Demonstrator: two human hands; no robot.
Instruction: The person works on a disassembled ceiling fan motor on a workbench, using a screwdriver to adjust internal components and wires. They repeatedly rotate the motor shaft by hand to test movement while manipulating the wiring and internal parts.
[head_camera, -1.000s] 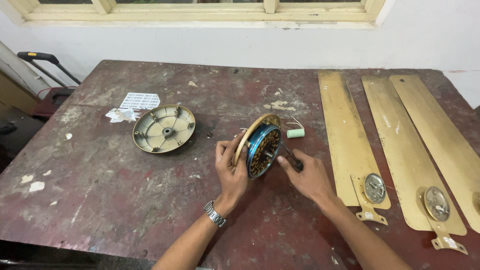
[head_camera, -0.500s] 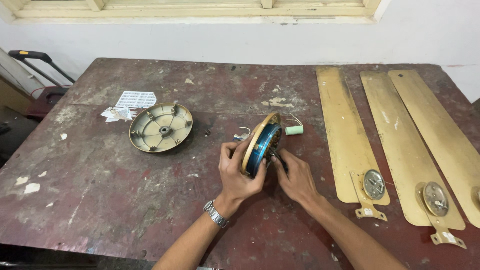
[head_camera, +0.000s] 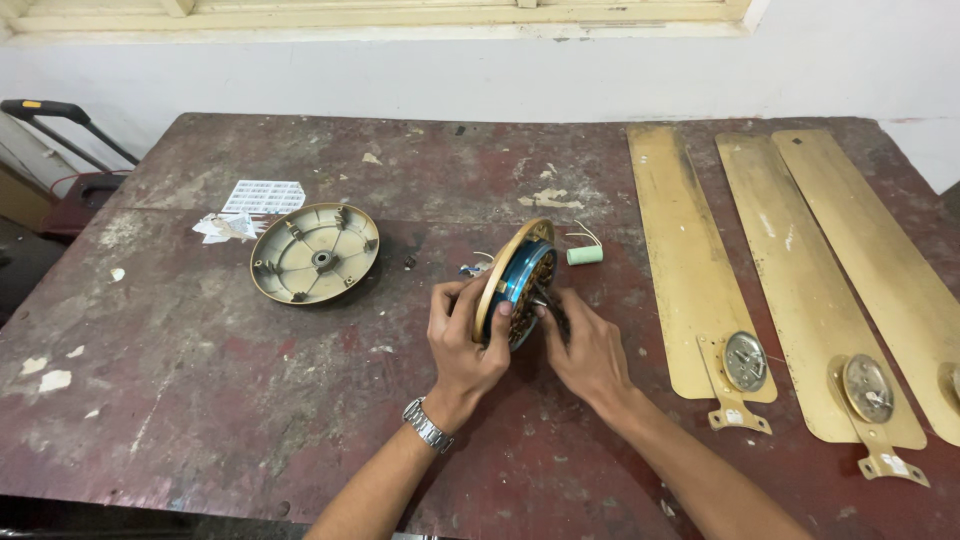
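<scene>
While the head camera looks down on a worn, dark red table (head_camera: 200, 400), a fan motor (head_camera: 520, 280) stands tilted on its edge near the table's middle, gold rim to the left, blue housing and copper windings facing right.

- Left hand (head_camera: 465, 345): wrapped around the motor's left rim, thumb over the near edge, fingers closed on it. A metal wristwatch (head_camera: 427, 425) sits on that wrist.
- Right hand (head_camera: 590, 350): just right of the motor, fingertips pressed in at the centre of its open face. Fingers drawn together there; whether they pinch a part cannot be made out.
- Left of the motor, apart from it: a round beige cover (head_camera: 315, 252) lying open side up, ribs and centre hub showing.
- Farther left of the cover: a white paper sheet (head_camera: 263, 196) and a crumpled scrap (head_camera: 225, 228).
- Just beyond the motor, to its right: a small pale green cylinder (head_camera: 584, 255) with thin white wires.
- Well right of the motor: three gold fan blades (head_camera: 680, 240) lying side by side, mounting brackets toward the near edge.
- Two round metal discs (head_camera: 745, 360) rest on the blades' near ends.
</scene>
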